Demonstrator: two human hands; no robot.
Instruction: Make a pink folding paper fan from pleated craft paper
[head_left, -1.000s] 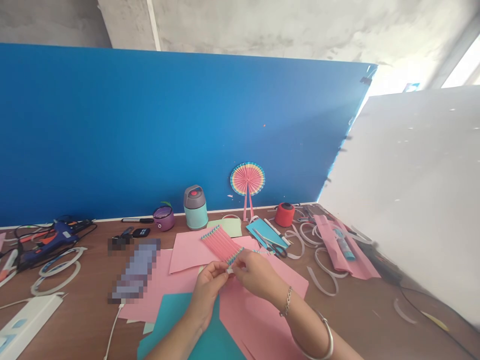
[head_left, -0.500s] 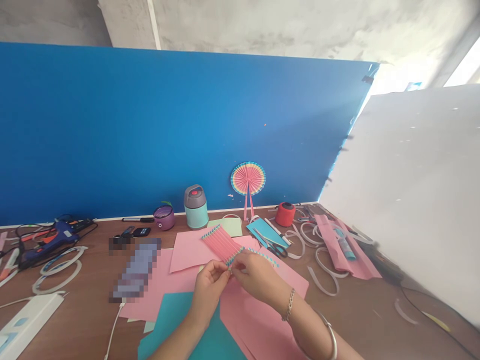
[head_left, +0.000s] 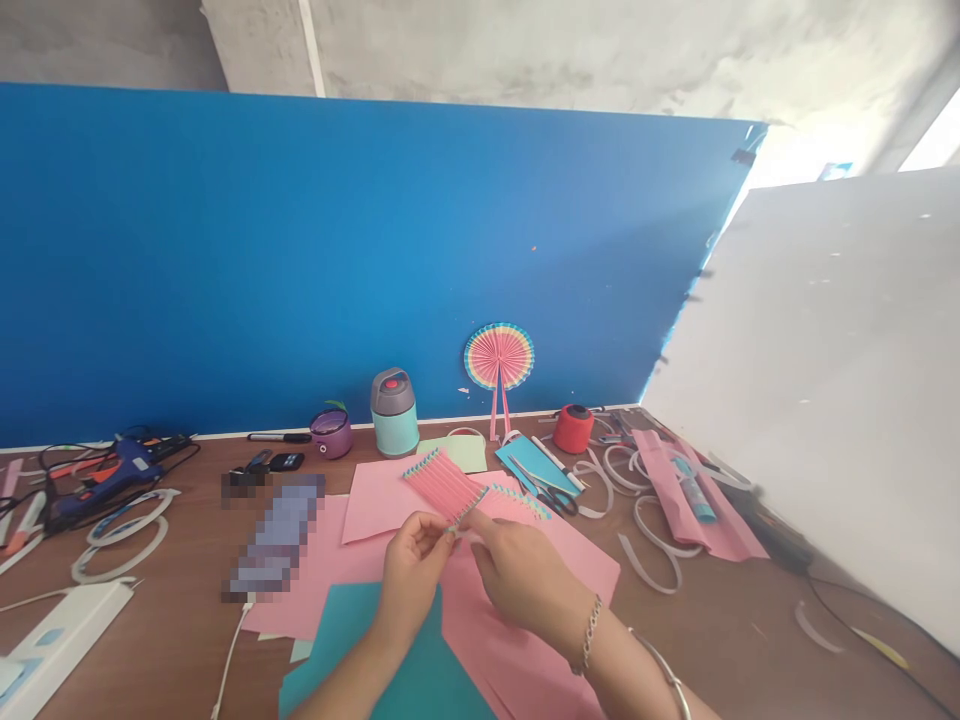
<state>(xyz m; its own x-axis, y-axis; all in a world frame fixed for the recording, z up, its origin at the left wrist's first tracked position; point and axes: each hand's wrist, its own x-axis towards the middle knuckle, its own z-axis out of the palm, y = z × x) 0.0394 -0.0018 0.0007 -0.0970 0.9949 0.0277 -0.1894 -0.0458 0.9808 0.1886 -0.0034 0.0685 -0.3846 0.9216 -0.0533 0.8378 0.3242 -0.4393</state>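
A pleated pink paper [head_left: 446,486] with blue and pale-yellow edges lies tilted over pink sheets. At its near corner my left hand [head_left: 415,560] pinches the folds between thumb and fingers. My right hand [head_left: 517,570], with a bracelet and a bangle on its arm, has its index finger and thumb on the near edge of the same pleats; its other fingers are curled and partly hidden. Just beyond the right knuckles a second blue-and-yellow-edged pleated strip [head_left: 525,500] shows. Under my hands are pink sheets [head_left: 577,560] and a teal sheet [head_left: 352,620].
A round pleated fan [head_left: 499,357] leans on the blue board. Scissors [head_left: 551,492] lie on blue paper beside white strips [head_left: 646,560]. A mint food jar [head_left: 395,425], purple cup [head_left: 331,434], red round object [head_left: 574,430], glue gun [head_left: 124,470] and power strip [head_left: 67,640] stand around.
My right hand has shifted slightly right and down, its index finger now straighter along the pleated edge. The left hand keeps its pinch. The view has moved slightly.
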